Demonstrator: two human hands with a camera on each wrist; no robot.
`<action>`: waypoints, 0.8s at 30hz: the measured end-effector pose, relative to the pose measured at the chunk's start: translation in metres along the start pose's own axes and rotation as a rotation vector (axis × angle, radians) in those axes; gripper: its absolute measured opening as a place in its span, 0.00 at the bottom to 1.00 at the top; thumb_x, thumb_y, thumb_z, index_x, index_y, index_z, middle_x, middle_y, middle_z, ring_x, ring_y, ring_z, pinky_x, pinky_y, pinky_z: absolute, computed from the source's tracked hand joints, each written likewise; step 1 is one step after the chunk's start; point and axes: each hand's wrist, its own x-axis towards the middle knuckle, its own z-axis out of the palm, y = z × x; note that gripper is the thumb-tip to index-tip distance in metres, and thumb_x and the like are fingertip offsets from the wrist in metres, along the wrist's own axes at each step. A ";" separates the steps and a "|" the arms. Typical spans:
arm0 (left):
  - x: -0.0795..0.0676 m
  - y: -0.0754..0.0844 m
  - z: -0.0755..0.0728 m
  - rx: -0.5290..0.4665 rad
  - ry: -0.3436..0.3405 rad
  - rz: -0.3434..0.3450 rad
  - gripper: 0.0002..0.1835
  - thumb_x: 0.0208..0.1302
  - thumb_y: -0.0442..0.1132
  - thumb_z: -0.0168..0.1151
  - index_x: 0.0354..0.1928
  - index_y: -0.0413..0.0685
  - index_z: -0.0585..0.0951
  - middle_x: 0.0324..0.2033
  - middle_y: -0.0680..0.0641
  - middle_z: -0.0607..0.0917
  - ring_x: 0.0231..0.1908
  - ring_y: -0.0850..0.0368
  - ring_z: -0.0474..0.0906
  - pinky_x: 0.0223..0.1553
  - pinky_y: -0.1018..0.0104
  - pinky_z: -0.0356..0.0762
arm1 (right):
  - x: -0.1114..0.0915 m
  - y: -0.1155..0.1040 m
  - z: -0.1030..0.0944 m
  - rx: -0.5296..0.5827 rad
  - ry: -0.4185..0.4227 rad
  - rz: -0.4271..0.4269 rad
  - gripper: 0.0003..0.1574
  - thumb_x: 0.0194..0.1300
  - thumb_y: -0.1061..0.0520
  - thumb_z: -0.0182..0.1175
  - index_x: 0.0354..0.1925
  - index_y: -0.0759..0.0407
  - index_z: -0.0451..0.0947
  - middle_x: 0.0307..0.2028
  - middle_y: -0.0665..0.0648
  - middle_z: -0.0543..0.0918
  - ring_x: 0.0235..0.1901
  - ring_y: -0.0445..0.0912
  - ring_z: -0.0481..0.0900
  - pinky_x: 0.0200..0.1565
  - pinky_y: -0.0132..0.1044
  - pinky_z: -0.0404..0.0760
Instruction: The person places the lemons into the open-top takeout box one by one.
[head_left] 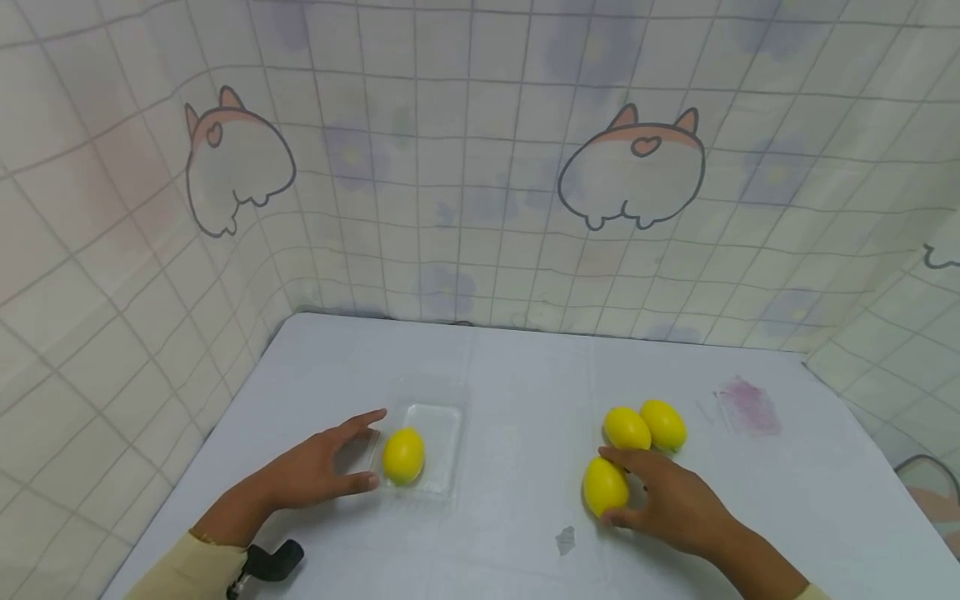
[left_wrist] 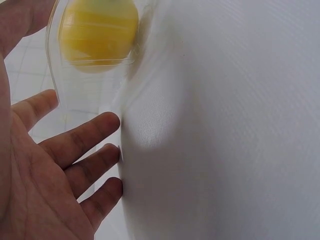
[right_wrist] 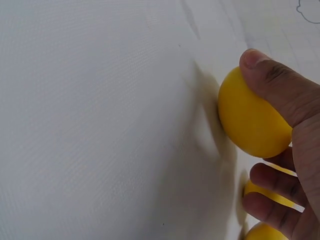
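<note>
A clear plastic container (head_left: 441, 442) lies on the left half of the table with one lemon (head_left: 406, 457) in it. Just left of it is my left hand (head_left: 315, 469), fingers spread and thumb apart, holding nothing. The left wrist view shows that palm (left_wrist: 35, 170) beside the container's clear wall. On the right, my right hand (head_left: 675, 504) pinches another lemon (head_left: 600, 487) between thumb and fingers, at or very near the table surface. Two more lemons, one nearer (head_left: 627, 428) and one farther right (head_left: 663, 424), lie just behind that hand.
The white table (head_left: 517, 400) meets a tiled-pattern curtain (head_left: 510, 208) at the back and sides. A grey patch (head_left: 566, 540) marks the front of the tabletop, and a pinkish stain (head_left: 747, 407) lies at the back right. A black device (head_left: 275, 561) sits by the left wrist.
</note>
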 end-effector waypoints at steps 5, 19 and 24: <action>0.000 0.000 -0.001 -0.003 0.004 0.002 0.50 0.60 0.68 0.69 0.80 0.66 0.58 0.68 0.46 0.75 0.71 0.39 0.65 0.67 0.29 0.59 | 0.003 0.000 0.002 0.004 0.021 -0.002 0.54 0.45 0.27 0.77 0.67 0.43 0.76 0.60 0.46 0.81 0.48 0.42 0.80 0.45 0.42 0.83; 0.001 0.001 0.001 -0.016 0.004 -0.026 0.49 0.59 0.67 0.70 0.80 0.69 0.59 0.68 0.46 0.76 0.71 0.38 0.64 0.67 0.28 0.58 | 0.018 -0.013 0.000 0.022 0.053 -0.037 0.54 0.47 0.28 0.77 0.69 0.46 0.75 0.62 0.46 0.80 0.50 0.44 0.81 0.47 0.43 0.84; 0.002 0.000 0.001 -0.013 0.001 -0.032 0.49 0.59 0.67 0.70 0.79 0.71 0.59 0.67 0.46 0.76 0.71 0.38 0.64 0.67 0.28 0.58 | 0.023 -0.018 0.000 0.019 0.060 -0.057 0.55 0.48 0.27 0.76 0.70 0.46 0.75 0.62 0.46 0.79 0.51 0.45 0.80 0.50 0.45 0.84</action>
